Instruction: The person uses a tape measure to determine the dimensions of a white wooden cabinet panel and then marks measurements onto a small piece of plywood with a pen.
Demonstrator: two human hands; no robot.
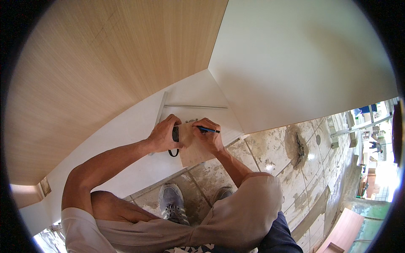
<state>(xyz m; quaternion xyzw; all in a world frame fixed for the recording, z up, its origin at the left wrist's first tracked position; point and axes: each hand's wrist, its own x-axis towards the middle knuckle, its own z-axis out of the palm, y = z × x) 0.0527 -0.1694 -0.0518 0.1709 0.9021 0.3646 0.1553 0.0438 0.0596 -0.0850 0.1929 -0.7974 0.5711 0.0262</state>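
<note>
Person crouched on a tiled floor (270, 168), knees up, facing the lower corner of a cabinet interior. Wood-grain panel (105, 63) on the left, plain white panel (303, 59) on the right, white base panel (139, 126) beneath the hands.

Left hand (162, 135) closed around a small dark object with a black loop hanging below it (174, 152); cannot tell what the object is. The same hand presses against the left edge of a thin tan board piece (195, 155), which rests on the white base panel at its front edge.

Right hand (207, 135) closed on a blue pen or pencil (209, 130), tip pointing right, held just above the tan piece; fingers curled over its upper edge.

A slim metal rail (196, 106) lies on the base panel just behind the hands. Grey shoes (172, 202) on the tiles below. Floor tiles stained, with a rough patch (297, 145) to the right.
</note>
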